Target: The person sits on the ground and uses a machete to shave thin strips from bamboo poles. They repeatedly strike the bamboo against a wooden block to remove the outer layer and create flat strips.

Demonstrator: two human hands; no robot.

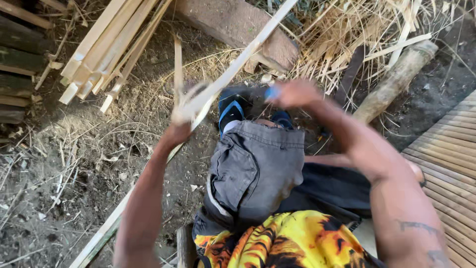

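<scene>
My left hand (179, 126) grips a long pale bamboo strip (238, 62) that runs from the lower left up to the top middle of the view. My right hand (293, 93) is blurred and closed around a blue-handled tool (271, 92), close to the strip above my knee. The tool's blade is hidden by blur. I sit with grey shorts (255, 168) and a blue sandal (230, 111) below the hands.
A bundle of split bamboo slats (106, 47) lies at the upper left. A thick log (233, 22) and a round wooden pole (394, 82) lie ahead among dry straw. A slatted bamboo platform (448, 149) is at the right. Dirt ground with shavings lies at the left.
</scene>
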